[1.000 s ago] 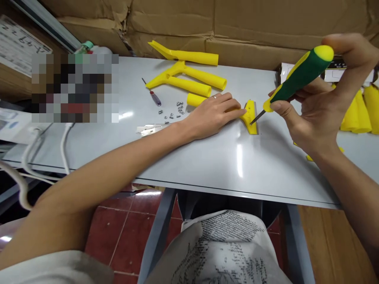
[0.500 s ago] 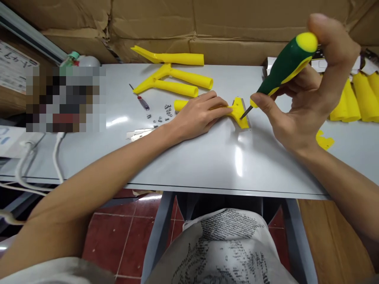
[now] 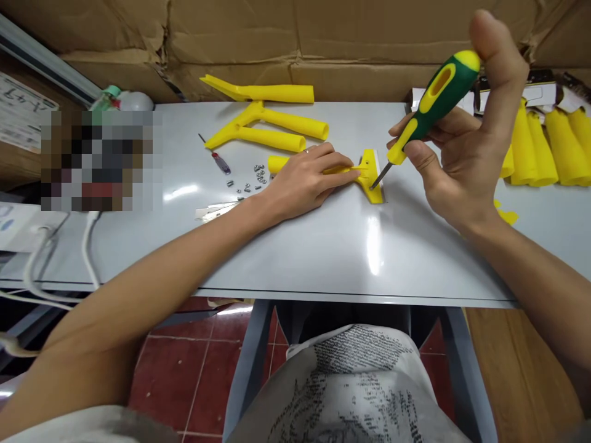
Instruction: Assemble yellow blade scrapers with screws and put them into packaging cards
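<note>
On the white table lies a yellow scraper (image 3: 373,161) with a thin metal blade along its wide head. Over its handle my left hand (image 3: 310,181) is wrapped, pressing it to the tabletop. A green and yellow screwdriver (image 3: 446,86) slants down from my right hand (image 3: 471,147). Thumb and fingers pinch it low on the handle, and the index finger is raised by its butt. The tip meets the scraper's head near the blade; any screw under it is too small to make out.
Several yellow scraper handles (image 3: 281,93) lie at the back, beside a small screwdriver (image 3: 221,163). Loose screws (image 3: 259,172) and metal blades (image 3: 215,211) are left of my left hand. More yellow handles (image 3: 524,147) stand at right. White cables (image 3: 87,252) cross the left side.
The screwdriver has turned about its axis, with a yellow-rimmed opening in its handle now facing me. My right hand's fingers have shifted around it; my left hand stays on the scraper.
</note>
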A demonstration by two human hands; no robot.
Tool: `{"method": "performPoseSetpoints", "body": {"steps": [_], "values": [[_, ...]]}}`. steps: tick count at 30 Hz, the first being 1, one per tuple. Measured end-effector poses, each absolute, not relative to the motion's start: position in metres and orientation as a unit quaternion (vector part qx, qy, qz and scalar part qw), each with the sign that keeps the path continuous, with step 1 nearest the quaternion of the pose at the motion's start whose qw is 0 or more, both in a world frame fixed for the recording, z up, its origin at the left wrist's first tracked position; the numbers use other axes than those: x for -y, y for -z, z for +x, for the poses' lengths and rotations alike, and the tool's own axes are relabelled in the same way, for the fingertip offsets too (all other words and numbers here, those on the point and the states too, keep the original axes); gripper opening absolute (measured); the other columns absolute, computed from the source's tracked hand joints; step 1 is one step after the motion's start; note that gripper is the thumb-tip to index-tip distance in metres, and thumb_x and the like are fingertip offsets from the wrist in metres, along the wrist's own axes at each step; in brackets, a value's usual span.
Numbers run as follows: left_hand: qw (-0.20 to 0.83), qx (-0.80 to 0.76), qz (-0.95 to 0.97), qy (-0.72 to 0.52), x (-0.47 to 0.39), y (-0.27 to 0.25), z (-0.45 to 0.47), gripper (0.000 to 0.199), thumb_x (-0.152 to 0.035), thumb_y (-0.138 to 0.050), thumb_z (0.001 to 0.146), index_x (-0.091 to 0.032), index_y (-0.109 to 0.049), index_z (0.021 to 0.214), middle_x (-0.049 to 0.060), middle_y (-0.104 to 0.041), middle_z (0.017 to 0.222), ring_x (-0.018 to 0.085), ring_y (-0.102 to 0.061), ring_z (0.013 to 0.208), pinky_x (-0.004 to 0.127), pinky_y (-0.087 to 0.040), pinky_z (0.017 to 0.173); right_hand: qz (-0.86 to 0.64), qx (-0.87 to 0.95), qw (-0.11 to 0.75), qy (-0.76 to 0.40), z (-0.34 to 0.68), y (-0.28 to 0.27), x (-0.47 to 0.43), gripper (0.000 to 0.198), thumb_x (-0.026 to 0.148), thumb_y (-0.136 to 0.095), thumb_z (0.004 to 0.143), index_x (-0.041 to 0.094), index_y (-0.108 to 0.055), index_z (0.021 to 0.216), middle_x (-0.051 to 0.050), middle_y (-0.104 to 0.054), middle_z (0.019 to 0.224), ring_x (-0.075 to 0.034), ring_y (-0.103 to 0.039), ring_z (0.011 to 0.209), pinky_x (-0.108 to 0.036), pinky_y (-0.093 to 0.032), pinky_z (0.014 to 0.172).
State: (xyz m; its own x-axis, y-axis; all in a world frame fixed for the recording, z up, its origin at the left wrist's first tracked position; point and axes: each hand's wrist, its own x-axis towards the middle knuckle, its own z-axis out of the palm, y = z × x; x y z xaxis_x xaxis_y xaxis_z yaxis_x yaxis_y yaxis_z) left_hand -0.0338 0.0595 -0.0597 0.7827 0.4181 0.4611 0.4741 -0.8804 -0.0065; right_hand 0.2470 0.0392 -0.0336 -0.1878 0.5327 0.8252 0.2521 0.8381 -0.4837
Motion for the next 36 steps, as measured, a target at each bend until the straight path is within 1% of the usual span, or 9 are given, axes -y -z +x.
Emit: {"method": "performPoseSetpoints", "body": {"steps": [5,10,13,18,21,24,26,30,36], "values": [[0.078,0.232,-0.945,0.218,-0.061,0.062,-0.035,0.043,-0.029,-0.042,0.12,-0.034,-0.074,0.149,0.01,-0.08,0.139,0.027,-0.067,0.118,0.044,-0.057,0.086,-0.305,0.745,0.575,-0.147,0.249,0.033,-0.034,0.079,0.081,-0.07,0.09,0.069,-0.039,0.161,0.013,-0.031,0.183,-0.028,-0.079,0.113,-0.055,-0.073,0.099],[0.057,0.234,-0.945,0.219,-0.062,0.062,-0.037,0.042,-0.032,-0.042,0.121,-0.036,-0.073,0.149,0.008,-0.079,0.141,0.027,-0.068,0.118,0.044,-0.056,0.088,-0.332,0.739,0.568,-0.147,0.248,0.03,-0.027,0.08,0.081,-0.069,0.09,0.068,-0.036,0.162,0.015,-0.029,0.183,-0.023,-0.078,0.108,-0.049,-0.072,0.105],[0.055,0.229,-0.947,0.22,-0.062,0.061,-0.037,0.042,-0.032,-0.042,0.121,-0.035,-0.073,0.149,0.008,-0.079,0.142,0.027,-0.068,0.119,0.043,-0.056,0.086,-0.348,0.736,0.565,-0.134,0.246,0.03,-0.023,0.078,0.082,-0.065,0.093,0.066,-0.035,0.163,0.014,-0.028,0.184,-0.025,-0.079,0.109,-0.048,-0.073,0.103],[0.041,0.241,-0.942,0.229,-0.063,0.064,-0.034,0.046,-0.041,-0.037,0.123,-0.032,-0.076,0.146,0.01,-0.08,0.136,0.029,-0.069,0.122,0.047,-0.058,0.091,-0.359,0.739,0.562,-0.092,0.243,0.036,-0.031,0.093,0.102,-0.053,0.085,0.063,-0.029,0.165,0.008,-0.028,0.185,-0.028,-0.078,0.109,-0.052,-0.074,0.093],[0.04,0.247,-0.941,0.229,-0.061,0.064,-0.032,0.048,-0.042,-0.035,0.123,-0.032,-0.076,0.145,0.01,-0.081,0.136,0.028,-0.071,0.123,0.046,-0.059,0.093,-0.297,0.75,0.582,-0.097,0.246,0.042,-0.046,0.099,0.105,-0.057,0.081,0.062,-0.03,0.165,0.006,-0.028,0.182,-0.024,-0.076,0.102,-0.052,-0.074,0.089],[0.039,0.245,-0.939,0.237,-0.059,0.063,-0.032,0.047,-0.036,-0.035,0.124,-0.031,-0.07,0.154,0.009,-0.081,0.136,0.026,-0.073,0.12,0.045,-0.061,0.094,-0.22,0.773,0.583,-0.122,0.252,0.04,-0.052,0.099,0.099,-0.069,0.08,0.06,-0.037,0.165,0.006,-0.029,0.177,-0.019,-0.074,0.095,-0.05,-0.075,0.089],[0.043,0.249,-0.933,0.257,-0.057,0.063,-0.033,0.046,-0.034,-0.038,0.123,-0.029,-0.065,0.16,0.01,-0.081,0.132,0.025,-0.074,0.118,0.045,-0.062,0.097,-0.225,0.787,0.556,-0.146,0.255,0.033,-0.044,0.092,0.09,-0.074,0.085,0.059,-0.04,0.165,0.007,-0.028,0.177,-0.019,-0.076,0.1,-0.051,-0.075,0.096],[0.057,0.255,-0.924,0.278,-0.057,0.064,-0.032,0.037,-0.036,-0.048,0.121,-0.025,-0.071,0.147,0.011,-0.081,0.125,0.027,-0.075,0.115,0.046,-0.064,0.094,-0.322,0.778,0.507,-0.185,0.255,0.017,-0.021,0.072,0.069,-0.074,0.1,0.061,-0.042,0.165,0.011,-0.026,0.18,-0.021,-0.077,0.114,-0.052,-0.072,0.115],[0.064,0.259,-0.924,0.274,-0.057,0.063,-0.031,0.031,-0.033,-0.048,0.12,-0.026,-0.076,0.132,0.008,-0.079,0.116,0.028,-0.075,0.11,0.046,-0.062,0.087,-0.303,0.772,0.533,-0.165,0.253,0.013,-0.017,0.075,0.059,-0.088,0.094,0.06,-0.049,0.158,0.007,-0.037,0.167,-0.012,-0.074,0.098,-0.044,-0.075,0.1]]}}
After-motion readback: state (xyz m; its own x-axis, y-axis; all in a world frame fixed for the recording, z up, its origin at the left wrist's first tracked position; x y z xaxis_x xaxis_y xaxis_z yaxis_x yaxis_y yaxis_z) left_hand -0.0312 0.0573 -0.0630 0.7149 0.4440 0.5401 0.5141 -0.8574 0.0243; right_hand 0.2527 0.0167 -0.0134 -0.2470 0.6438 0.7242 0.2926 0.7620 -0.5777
